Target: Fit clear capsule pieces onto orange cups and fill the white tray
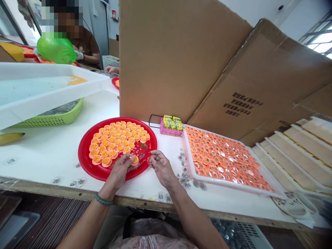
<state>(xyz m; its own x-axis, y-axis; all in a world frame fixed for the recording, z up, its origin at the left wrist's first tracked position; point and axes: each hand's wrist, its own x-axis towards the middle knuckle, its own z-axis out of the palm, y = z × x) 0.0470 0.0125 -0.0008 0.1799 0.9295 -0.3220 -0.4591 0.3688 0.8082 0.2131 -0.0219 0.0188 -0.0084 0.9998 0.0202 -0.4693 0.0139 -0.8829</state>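
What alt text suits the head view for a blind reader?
The left hand holds an orange piece at a red tray of such pieces; right hand pinches a clear disc. A white tray of orange pieces lies to the right.

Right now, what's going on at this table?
A person works at a white table. The left hand holds an orange piece at the near edge of a red plate partly filled with such pieces. The right hand pinches a small clear disc beside it. A white tray packed with orange pieces lies to the right.

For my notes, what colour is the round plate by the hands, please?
The round plastic plate is red; head view.
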